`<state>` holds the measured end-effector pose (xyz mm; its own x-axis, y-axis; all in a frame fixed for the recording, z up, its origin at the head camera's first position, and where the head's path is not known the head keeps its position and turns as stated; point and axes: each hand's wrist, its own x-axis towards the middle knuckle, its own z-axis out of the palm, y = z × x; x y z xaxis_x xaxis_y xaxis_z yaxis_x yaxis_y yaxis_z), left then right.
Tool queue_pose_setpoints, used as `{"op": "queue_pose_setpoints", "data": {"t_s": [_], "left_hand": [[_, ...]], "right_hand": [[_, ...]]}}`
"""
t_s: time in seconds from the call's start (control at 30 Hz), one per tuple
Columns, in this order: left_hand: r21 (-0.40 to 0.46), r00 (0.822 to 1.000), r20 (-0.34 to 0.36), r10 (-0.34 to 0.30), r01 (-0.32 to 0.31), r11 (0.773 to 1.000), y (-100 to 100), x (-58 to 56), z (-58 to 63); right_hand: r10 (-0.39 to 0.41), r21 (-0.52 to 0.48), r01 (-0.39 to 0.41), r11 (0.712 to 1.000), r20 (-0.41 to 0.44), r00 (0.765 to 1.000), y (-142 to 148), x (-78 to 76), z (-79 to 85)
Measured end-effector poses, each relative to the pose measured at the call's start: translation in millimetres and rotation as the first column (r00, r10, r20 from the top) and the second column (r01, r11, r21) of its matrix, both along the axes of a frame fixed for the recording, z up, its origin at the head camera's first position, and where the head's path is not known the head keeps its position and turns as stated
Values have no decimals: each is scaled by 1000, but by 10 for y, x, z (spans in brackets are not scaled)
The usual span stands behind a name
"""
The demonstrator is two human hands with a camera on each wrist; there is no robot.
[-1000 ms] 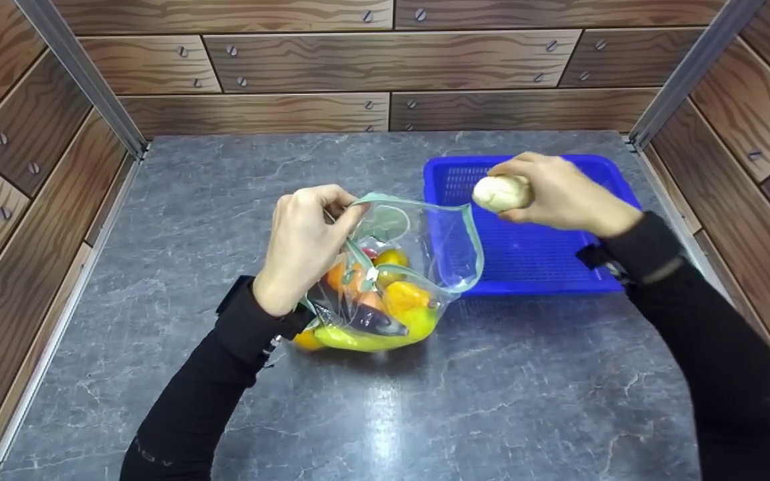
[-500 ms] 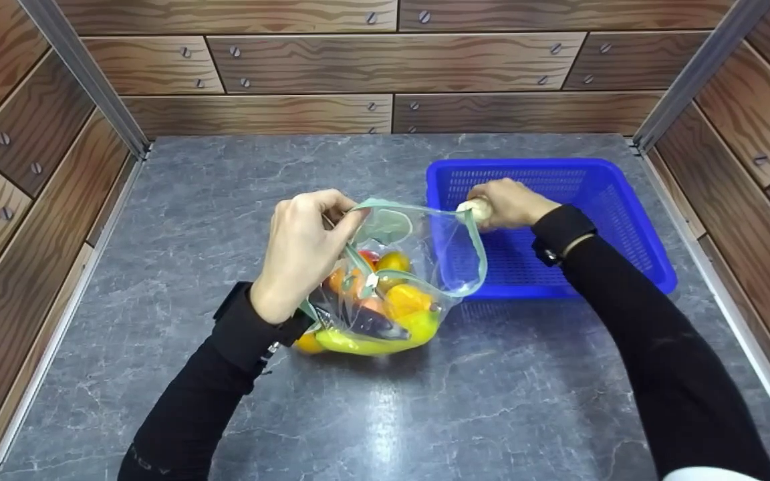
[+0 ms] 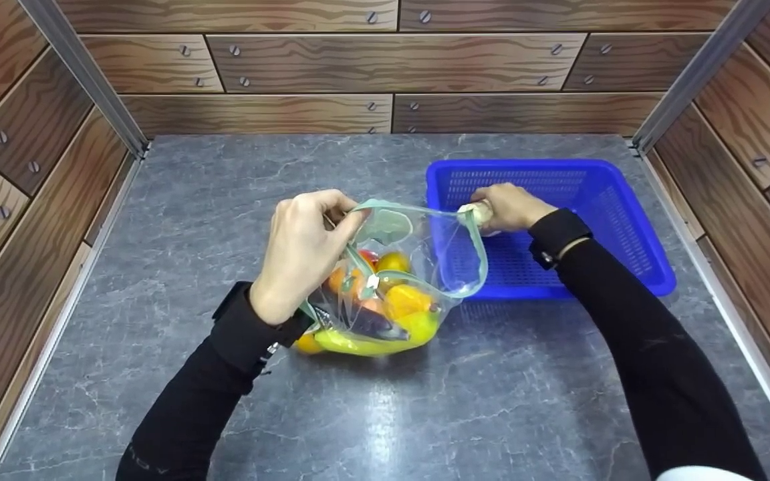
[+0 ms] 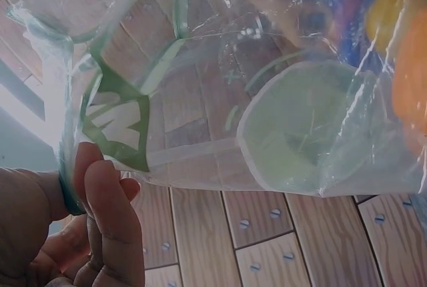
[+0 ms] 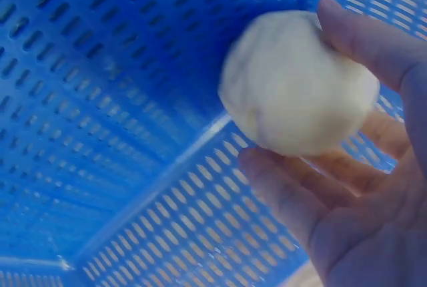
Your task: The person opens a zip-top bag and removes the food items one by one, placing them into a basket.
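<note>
My left hand (image 3: 301,254) pinches the green-edged rim of a clear zip bag (image 3: 483,267), holding its mouth open. In the left wrist view, thumb and fingers close on that rim beside a green label. Inside the bag lie several fruits and vegetables: a dark purple eggplant (image 3: 375,324), a yellow banana (image 3: 358,343), and orange and yellow fruits (image 3: 406,300). My right hand (image 3: 508,206) is down in the blue basket (image 3: 552,292), gripping a pale cream, roundish thing (image 5: 293,83), ridged like a garlic bulb. Fingers and thumb hold it from opposite sides near the basket wall.
The basket has slotted walls and stands right of the bag on a grey marbled tabletop (image 3: 291,414). Wood-patterned panels (image 3: 385,63) and metal corner posts (image 3: 87,77) enclose the table at the back and sides.
My right hand has moved left and down into the basket with the pale round thing, then nearly stopped. The left hand keeps its hold on the bag rim in the same place.
</note>
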<state>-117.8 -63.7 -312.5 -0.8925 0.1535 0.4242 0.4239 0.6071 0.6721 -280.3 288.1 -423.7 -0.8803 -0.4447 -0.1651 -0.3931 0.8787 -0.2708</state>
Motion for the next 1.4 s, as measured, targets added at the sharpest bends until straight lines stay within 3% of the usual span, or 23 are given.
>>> {"op": "queue_pose_setpoints", "data": {"t_s": [0.17, 0.33, 0.43, 0.6, 0.7, 0.8, 0.87, 0.93, 1.13, 1.27, 1.4], "left_hand": [[-4, 1000, -4, 7, -7, 1000, 4, -10, 16], [-6, 1000, -3, 4, -4, 1000, 9, 0, 22], [-2, 1000, -4, 5, -5, 1000, 13, 1, 24], [1, 1000, -4, 3, -3, 1000, 15, 0, 30], [0, 1000, -2, 3, -3, 1000, 11, 6, 37], [1, 1000, 3, 7, -7, 1000, 8, 17, 49], [-1, 1000, 5, 9, -9, 1000, 5, 20, 50], [-4, 1000, 7, 7, -7, 1000, 1, 24, 50], [-5, 1000, 6, -5, 5, 1000, -3, 36, 75], [1, 1000, 9, -8, 8, 1000, 4, 47, 92], [-2, 1000, 7, -1, 1, 1000, 8, 52, 82]], "right_hand": [[15, -26, -16, 1000, -63, 998, -2, 111, 272], [41, -132, -70, 989, -214, 976, -69, 406, 692], [49, -225, -136, 965, -355, 934, -146, 652, 960], [91, -324, -307, 895, -541, 836, -359, 1071, 1351], [150, -343, -409, 845, -583, 799, -541, 1261, 1455], [235, -343, -498, 796, -583, 778, -750, 1377, 1414], [287, -317, -523, 791, -562, 776, -889, 1436, 1348], [336, -292, -529, 797, -514, 790, -1025, 1483, 1279], [391, -224, -478, 849, -341, 855, -1352, 1502, 1101], [405, -286, -443, 850, -183, 896, -1492, 1422, 993], [435, -369, -417, 831, -37, 900, -1593, 1341, 873]]}}
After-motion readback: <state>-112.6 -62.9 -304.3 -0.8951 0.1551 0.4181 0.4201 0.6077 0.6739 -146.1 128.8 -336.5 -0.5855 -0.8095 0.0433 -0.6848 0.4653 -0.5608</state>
